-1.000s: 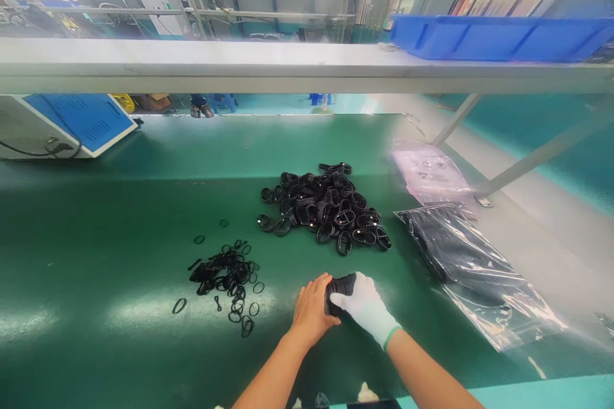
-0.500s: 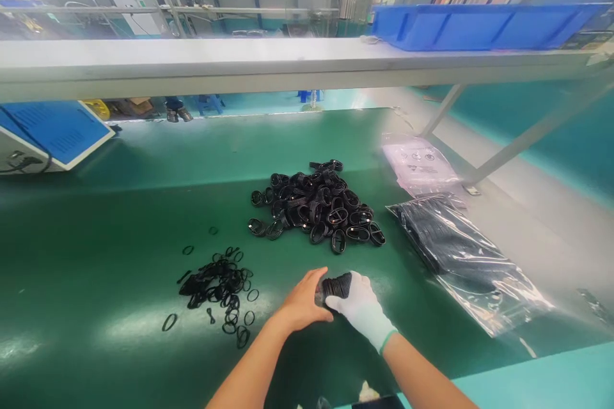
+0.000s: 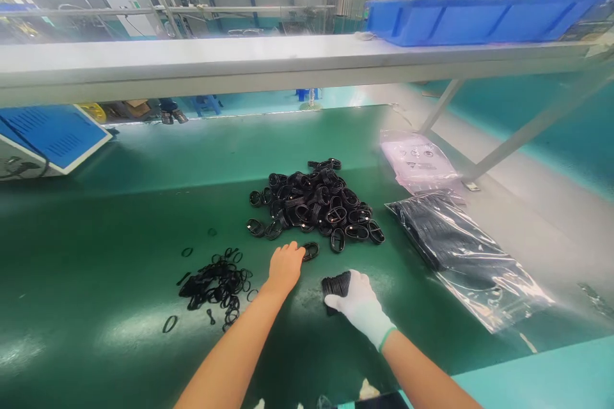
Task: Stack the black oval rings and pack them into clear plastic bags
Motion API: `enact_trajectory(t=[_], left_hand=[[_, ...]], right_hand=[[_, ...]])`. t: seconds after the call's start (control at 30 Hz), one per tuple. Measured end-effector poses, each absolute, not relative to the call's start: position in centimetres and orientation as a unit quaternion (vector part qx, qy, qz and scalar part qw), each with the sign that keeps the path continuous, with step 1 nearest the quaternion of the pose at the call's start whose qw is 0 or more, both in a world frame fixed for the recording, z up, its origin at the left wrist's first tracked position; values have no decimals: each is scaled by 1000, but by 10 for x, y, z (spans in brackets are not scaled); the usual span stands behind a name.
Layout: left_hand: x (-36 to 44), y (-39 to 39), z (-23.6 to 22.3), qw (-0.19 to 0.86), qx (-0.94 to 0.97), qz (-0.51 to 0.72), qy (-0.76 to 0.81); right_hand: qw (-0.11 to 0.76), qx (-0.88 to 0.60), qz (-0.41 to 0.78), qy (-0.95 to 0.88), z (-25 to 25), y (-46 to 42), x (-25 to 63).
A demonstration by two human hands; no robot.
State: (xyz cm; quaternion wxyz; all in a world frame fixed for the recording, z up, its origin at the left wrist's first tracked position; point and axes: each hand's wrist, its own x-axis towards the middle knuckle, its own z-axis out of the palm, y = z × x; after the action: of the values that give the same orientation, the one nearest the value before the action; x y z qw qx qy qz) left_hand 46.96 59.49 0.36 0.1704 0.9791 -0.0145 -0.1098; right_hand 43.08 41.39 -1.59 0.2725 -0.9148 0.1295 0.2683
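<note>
my left hand point(image 3: 286, 265), bare, has its fingers curled down to a narrow grip on the left end of one single coil point(image 3: 311, 251) of black cable; the thumb is hidden from me. that coil lies just on the near side of a big pile of coiled cables point(image 3: 316, 201), which overlap too much for me to count. my right hand point(image 3: 361, 302), in one white glove, is partly closed around the right side of one stack of coils point(image 3: 336, 284), thumb along the near side. the stack is at the near middle of the green table point(image 3: 119, 217), and its coils sit too tight to number.

to the left of my two hands is one heap of black bands point(image 3: 215, 281), tangled beyond counting. three bands lie loose from it: one near-left band point(image 3: 169, 324) and two farther off, the left one point(image 3: 187, 252) plainer than the faint one point(image 3: 212, 232).

on the right i have two bags: one clear bag point(image 3: 460, 249) with black contents, nearer, and one pink bag point(image 3: 419, 163) just beyond it. across the far side runs one white shelf point(image 3: 192, 64), with one blue bin point(image 3: 484, 19) on its right part.
</note>
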Motion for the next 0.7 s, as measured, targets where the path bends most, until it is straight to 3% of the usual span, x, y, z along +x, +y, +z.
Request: enact_trajectory(t=[0.23, 0.7], left_hand=[[392, 549, -13, 267, 947, -165, -64], [384, 549, -46, 405, 908, -98, -44]], right_hand=[[279, -924, 239, 107, -20, 414, 428], [279, -921, 262, 77, -8, 404, 439]])
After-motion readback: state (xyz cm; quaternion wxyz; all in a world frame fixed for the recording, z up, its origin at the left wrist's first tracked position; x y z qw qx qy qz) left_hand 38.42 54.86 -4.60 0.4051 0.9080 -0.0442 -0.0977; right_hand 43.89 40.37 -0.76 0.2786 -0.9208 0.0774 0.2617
